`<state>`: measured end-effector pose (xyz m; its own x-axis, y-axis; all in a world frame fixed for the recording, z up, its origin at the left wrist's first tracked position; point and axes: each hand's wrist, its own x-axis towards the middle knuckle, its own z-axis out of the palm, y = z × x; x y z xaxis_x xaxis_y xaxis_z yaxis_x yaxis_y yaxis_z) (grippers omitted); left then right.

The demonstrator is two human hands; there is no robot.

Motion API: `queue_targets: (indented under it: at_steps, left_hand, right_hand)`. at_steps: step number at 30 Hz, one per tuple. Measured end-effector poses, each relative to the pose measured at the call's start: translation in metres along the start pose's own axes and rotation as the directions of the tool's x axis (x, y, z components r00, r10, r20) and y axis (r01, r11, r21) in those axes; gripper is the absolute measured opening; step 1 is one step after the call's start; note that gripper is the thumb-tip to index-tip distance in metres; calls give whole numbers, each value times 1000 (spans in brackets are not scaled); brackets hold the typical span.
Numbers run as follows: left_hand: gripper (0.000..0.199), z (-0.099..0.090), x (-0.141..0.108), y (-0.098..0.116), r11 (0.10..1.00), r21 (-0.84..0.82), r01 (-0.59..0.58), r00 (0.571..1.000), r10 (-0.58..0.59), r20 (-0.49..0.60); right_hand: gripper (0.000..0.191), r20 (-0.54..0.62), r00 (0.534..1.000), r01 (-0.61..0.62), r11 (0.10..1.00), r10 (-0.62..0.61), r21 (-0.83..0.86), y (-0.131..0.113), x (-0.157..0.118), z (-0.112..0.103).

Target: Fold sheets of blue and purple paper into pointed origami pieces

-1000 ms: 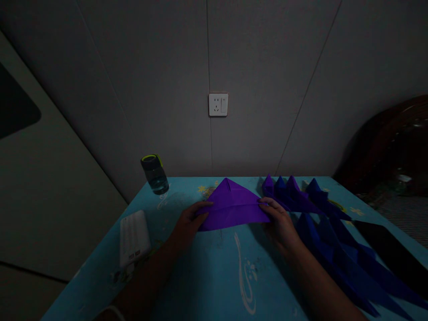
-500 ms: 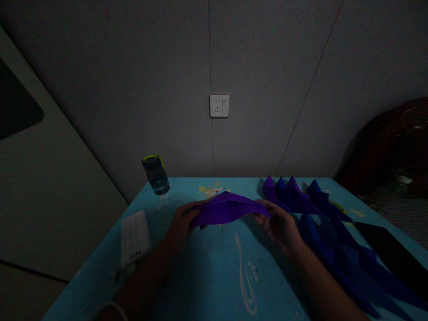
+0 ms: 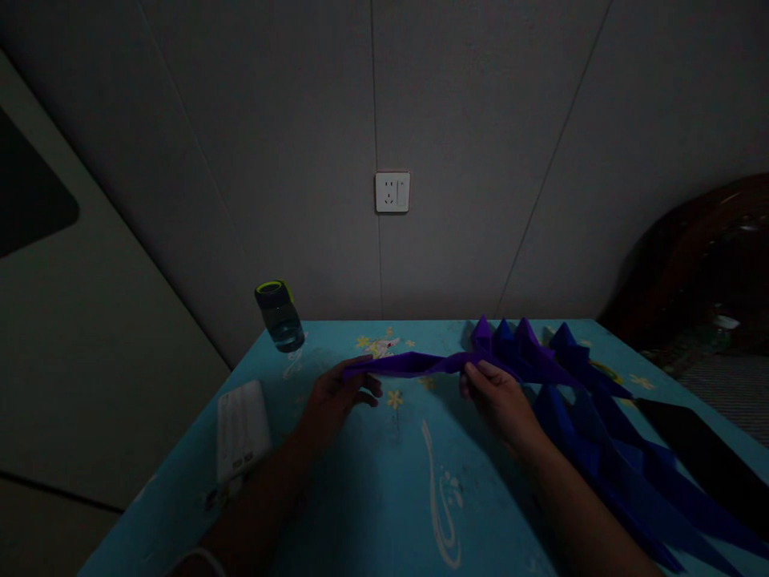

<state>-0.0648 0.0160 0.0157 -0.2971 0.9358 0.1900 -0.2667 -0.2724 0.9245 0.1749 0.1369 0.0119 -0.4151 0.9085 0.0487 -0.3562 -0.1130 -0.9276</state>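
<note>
Purple folded paper (image 3: 408, 365) is stretched between the two hands, apparently just above the worktop (image 3: 384, 489), turned so nearly edge-on that only a thin strip shows. The left hand (image 3: 332, 394) has its end between the fingers, the lower ones curling free beneath; the right hand (image 3: 500, 398) pinches the other end narrowly between thumb and fingers. Gripping both ends probably keeps the strip taut and level and leaves its middle unobstructed. Whether its right end touches the purple and blue paper boats (image 3: 529, 357) behind it, I cannot tell. Those stand close together by the wall, with more blue paper boats (image 3: 625, 461) nearer, beside the right forearm; grouping them at that side likely leaves the hands room. A bottle (image 3: 281, 322) and a white power bank (image 3: 243, 423) sit on the left, presumably out of the way.
</note>
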Motion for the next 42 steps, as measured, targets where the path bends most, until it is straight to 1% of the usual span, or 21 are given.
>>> queue_targets:
  at_steps: [1,2,3,4,6,8,9,12,16,18,21,26,30,34,38,42]
  left_hand:
    - [23,0,1,0,994,105,-13,1000,16,-23]
    - [22,1,1,0,976,214,-26,998,36,-45]
    - [27,1,1,1,949,311,-40,996,64,-66]
    - [31,1,1,1,921,385,-56,992,95,-85]
    - [30,1,1,2,893,442,-83,984,143,-105]
    - [23,1,1,0,902,423,-89,982,150,-113]
    - [23,1,2,0,912,403,-80,984,136,-112]
    - [27,1,3,-3,939,342,-32,990,77,-118]
    - [32,3,4,-2,955,298,-4,990,46,-136]
    - [35,4,3,-1,957,291,2,993,31,-110]
    - [33,3,0,-2,963,269,11,999,-1,-40]
    - [35,2,-3,-6,983,180,44,998,-52,41]
    - [32,3,-2,-5,990,135,39,999,-42,22]
    - [27,2,-1,-4,995,95,27,1000,-27,3]
    - [23,2,0,-6,999,41,17,999,-15,-32]
    - [24,1,1,-10,999,-2,38,997,-38,-69]
  right_hand:
    - [26,-26,999,17,998,-19,-55,0,0,-1]
    - [28,-45,998,29,993,-34,-111,1,0,-3]
    - [29,-58,997,35,986,-45,-164,1,0,-4]
    - [30,-69,996,41,976,-57,-213,1,0,-5]
    - [30,-74,994,52,958,-75,-280,2,1,-6]
    - [31,-61,994,64,954,-85,-291,3,1,-7]
    - [31,-49,995,69,955,-87,-289,3,2,-6]
    - [32,-17,995,86,944,-96,-319,4,2,-6]
    - [39,-17,990,122,904,-141,-409,2,2,-7]
    - [41,-24,985,143,892,-169,-429,0,2,-6]
    - [40,-16,982,167,897,-190,-410,-1,0,-2]
    - [38,43,989,148,931,-142,-334,0,-4,7]
    - [35,60,991,136,939,-123,-315,-1,-5,8]
    - [38,33,989,147,939,-144,-310,-5,-4,8]
    - [39,-8,991,129,949,-137,-289,-7,-6,11]
    - [37,-12,990,135,958,-143,-252,-8,-8,15]
